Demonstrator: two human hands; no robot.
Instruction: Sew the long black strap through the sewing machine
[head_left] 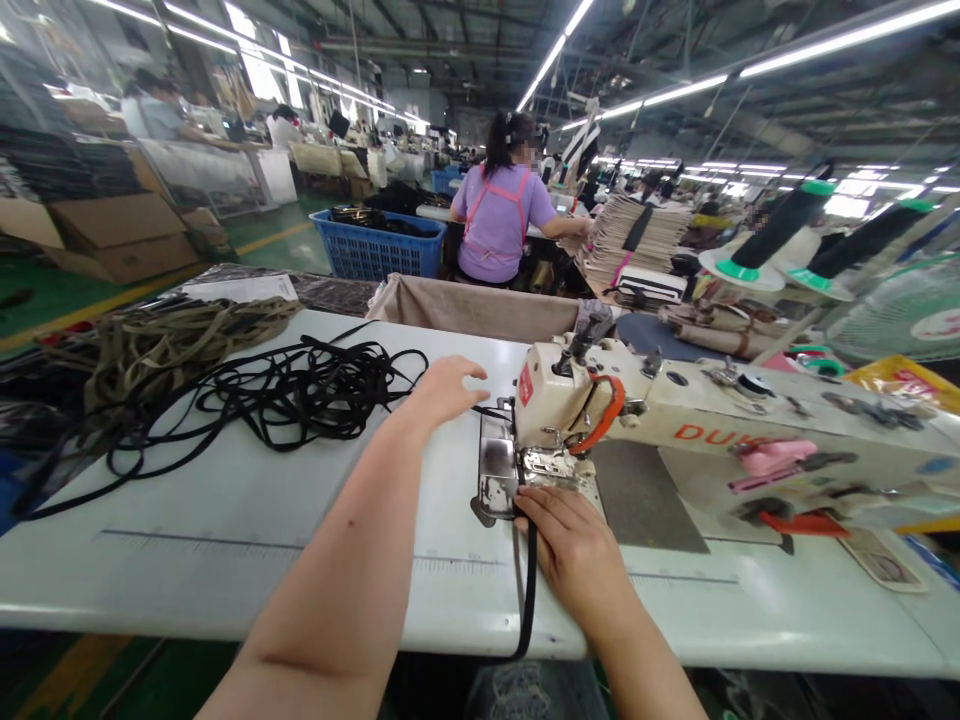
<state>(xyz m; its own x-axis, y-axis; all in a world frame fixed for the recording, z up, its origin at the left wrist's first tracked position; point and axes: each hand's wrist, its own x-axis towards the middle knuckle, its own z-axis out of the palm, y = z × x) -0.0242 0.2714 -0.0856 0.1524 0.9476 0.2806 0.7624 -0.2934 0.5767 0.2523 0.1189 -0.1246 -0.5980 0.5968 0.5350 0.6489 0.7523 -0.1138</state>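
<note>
My left hand (pixel 445 390) reaches over the white table left of the sewing machine head (pixel 551 390). Its thumb and fingers are apart, and a black strap (pixel 495 413) passes close by the thumb toward the needle area. Near the front of the metal needle plate (pixel 498 458), my right hand (pixel 570 530) has its fingers pressed together on the strap. From there the strap's front length (pixel 531 590) runs down over the table edge. A loose tangle of black strap (pixel 322 390) lies left of my left hand. The needle is hidden.
Olive straps (pixel 187 340) heap at the table's left. A fabric-lined bin (pixel 457 305) stands behind the table. Thread cones (pixel 787 230) and a fan (pixel 900 310) are at right. Beyond, a person in purple (pixel 495 220) sits by a blue basket (pixel 379 245) and stacked fabric pieces (pixel 630 240).
</note>
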